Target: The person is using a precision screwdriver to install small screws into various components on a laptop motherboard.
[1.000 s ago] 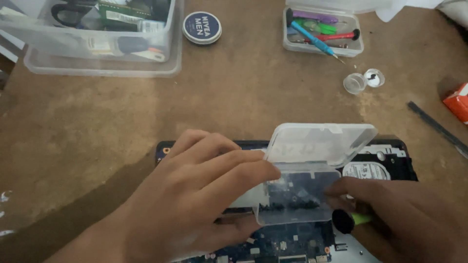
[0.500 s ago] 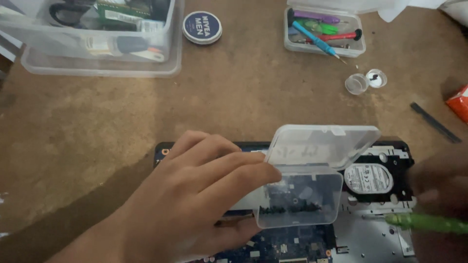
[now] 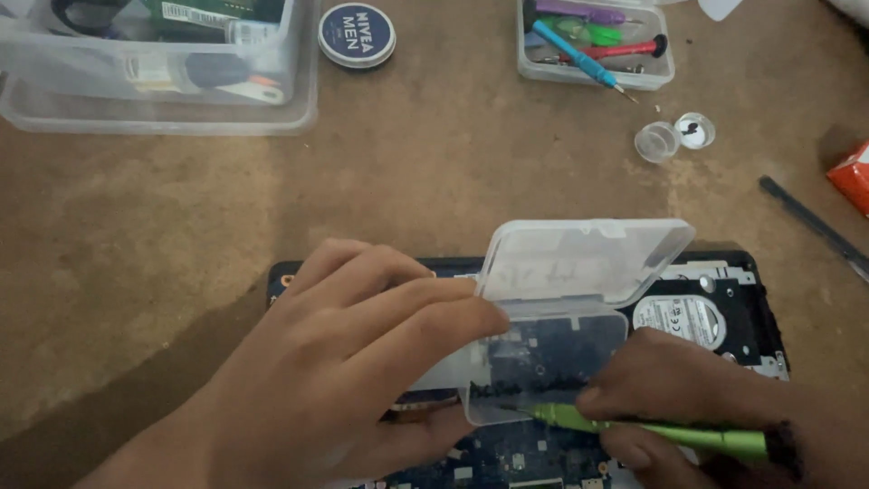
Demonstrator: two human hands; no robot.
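Note:
My left hand (image 3: 344,371) grips a small clear plastic box (image 3: 552,362) by its left side, its hinged lid (image 3: 584,261) standing open. The box hovers over an opened laptop (image 3: 724,299) with a blue circuit board and a silver hard drive (image 3: 686,317) showing. My right hand (image 3: 715,403) holds a green screwdriver (image 3: 652,430) lying nearly flat, its tip touching the box's front edge. Small dark bits lie inside the box.
On the brown surface: a large clear bin (image 3: 158,63) of parts at top left, a round blue tin (image 3: 357,34), a small tray of tools (image 3: 593,41) at top, two tiny clear cups (image 3: 674,136), a dark bar (image 3: 810,226) and an orange packet (image 3: 853,177) at right.
My right hand drew away to the right with the green screwdriver, then came back left; its tip now meets the box's front edge. The left hand and the box stayed almost still.

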